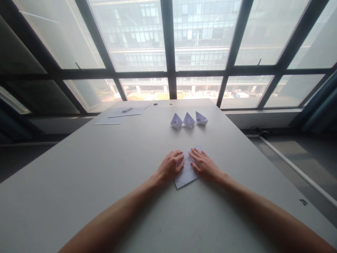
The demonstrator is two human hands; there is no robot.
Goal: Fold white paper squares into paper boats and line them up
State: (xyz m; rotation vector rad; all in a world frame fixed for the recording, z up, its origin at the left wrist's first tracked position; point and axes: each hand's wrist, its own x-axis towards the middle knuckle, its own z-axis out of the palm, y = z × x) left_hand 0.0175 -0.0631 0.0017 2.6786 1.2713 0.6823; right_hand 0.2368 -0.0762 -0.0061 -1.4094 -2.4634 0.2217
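Observation:
A folded sheet of white paper [186, 173] lies flat on the grey table [105, 175] in front of me. My left hand [170, 166] rests on its left side, fingers bent and pressing down. Over the sheet's right side lies my right hand [204, 163], its fingers stretched out and flat on the paper. The two sets of fingertips nearly meet at the paper's top. Neither hand lifts or grips the sheet. Beyond it, three folded paper boats [188, 120] stand in a row.
Loose paper sheets [123, 113] with a small pen-like object [127, 109] lie at the table's far left. Two small holes [155, 104] mark the far edge. Large windows [168, 52] rise behind the table. The floor drops away to the right.

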